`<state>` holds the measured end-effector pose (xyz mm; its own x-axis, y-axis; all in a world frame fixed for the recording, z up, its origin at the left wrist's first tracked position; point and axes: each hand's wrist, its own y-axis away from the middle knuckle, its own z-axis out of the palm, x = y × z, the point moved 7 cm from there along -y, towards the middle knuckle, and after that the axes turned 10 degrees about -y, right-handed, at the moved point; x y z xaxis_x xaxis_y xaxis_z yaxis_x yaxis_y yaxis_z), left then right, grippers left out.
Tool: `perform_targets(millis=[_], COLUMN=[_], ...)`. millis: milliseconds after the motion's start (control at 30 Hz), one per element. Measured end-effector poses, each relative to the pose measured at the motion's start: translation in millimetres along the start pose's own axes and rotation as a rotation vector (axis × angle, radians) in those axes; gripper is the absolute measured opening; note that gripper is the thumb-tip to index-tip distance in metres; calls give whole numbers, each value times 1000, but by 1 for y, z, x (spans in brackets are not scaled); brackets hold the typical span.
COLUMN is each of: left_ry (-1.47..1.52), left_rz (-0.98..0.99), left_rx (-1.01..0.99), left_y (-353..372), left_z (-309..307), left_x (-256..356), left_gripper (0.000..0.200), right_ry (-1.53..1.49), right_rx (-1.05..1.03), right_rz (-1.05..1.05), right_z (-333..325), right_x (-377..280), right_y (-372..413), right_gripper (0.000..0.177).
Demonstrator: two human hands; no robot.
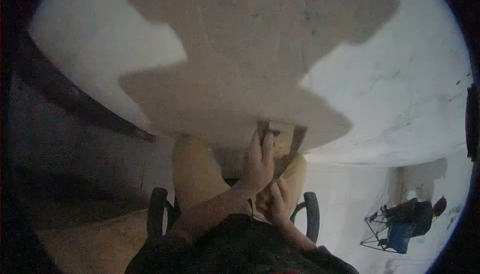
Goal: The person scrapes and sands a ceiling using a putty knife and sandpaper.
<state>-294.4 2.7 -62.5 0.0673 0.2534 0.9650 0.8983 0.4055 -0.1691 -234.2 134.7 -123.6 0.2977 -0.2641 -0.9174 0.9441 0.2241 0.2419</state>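
The left hand (258,166) has its fingers wrapped around a brown forked tool (296,143). The right hand (278,205) is just nearer; I cannot tell how its fingers stand.

A broad surface (240,49) spans nine to three o'clock. At centre, by its near edge, the left hand (257,166) lies above the right hand (277,201), touching it, with a two-armed tool (298,136) at their twelve. Chair armrests (157,209) flank them at seven and five. A folding frame (400,224) sits at four, well apart.

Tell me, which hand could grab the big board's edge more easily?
Probably the left hand: it is up at the lower edge of the jagged board, while the right hand sits lower, apart from the board.
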Motion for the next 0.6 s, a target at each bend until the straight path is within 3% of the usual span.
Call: perform_targets(millis=[67,167,233,300,333,367,433,533,600], left_ry=[-32,78,244,85,221,356,1056,1043,918], left_rz=[-53,-180,-311,-33,-28,-28,-291,-188,-190], left_rx=[-55,-101,-148,-262,-304,-347,-383,-356,-283], left_y=[24,50,53,35,26,17,-1,-19,-22], left_z=[4,10,18,34,39,44,42,27,24], left_x=[-34,-74,-81,-73,-62,-52,7,51,51], left_gripper=[35,33,33,34,35,35,37,37,36], right_ry=[142,-4,-335,-520,-550,-332,-83,15,-67], right_rx=[-39,-5,-115,-281,-388,-262,-133,-151,-227], right_rz=[-17,212,234,140,42,-35,-205,-341,-207], right_z=[-32,-69,-61,-49,-41,-33,-22,-14,-9], right_x=[40,73,50,19,2,-24,-58,-81,-91], right_y=[10,35,39,26,18,14,1,-10,-12], right_gripper=[32,37,40,41,41,36,37,53,57])
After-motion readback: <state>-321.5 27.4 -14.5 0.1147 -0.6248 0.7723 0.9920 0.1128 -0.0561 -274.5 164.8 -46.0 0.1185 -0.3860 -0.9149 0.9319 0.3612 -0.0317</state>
